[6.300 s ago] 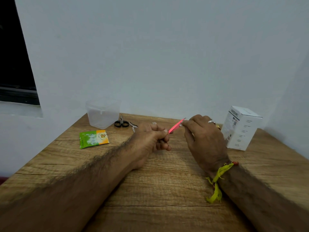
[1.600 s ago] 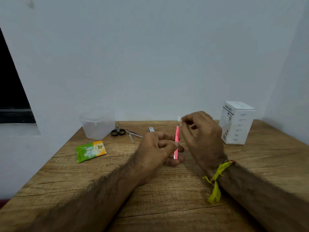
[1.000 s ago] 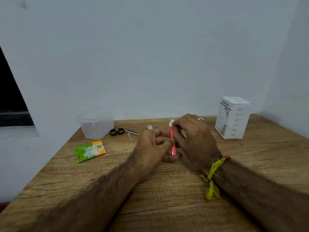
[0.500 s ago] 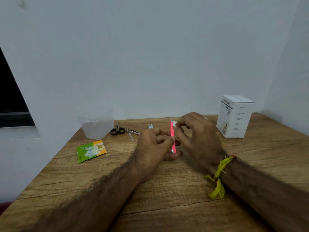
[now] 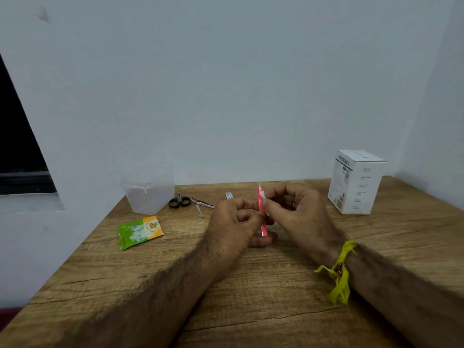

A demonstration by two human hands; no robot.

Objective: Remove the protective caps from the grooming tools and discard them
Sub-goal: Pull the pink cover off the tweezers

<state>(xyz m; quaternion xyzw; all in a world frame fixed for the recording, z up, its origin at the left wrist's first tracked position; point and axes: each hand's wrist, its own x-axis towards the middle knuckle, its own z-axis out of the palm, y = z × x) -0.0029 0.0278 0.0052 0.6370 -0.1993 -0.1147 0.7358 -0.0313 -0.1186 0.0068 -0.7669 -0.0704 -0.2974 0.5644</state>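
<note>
Above table [image 5: 251,285], hands pinching pink tweezers [image 5: 261,212], seemingly capped

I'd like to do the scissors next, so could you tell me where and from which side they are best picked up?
Take the small scissors by the two black finger loops, coming from the near side. They lie flat with the loops toward the person and the blades toward the wall, beside the clear plastic container.
</note>
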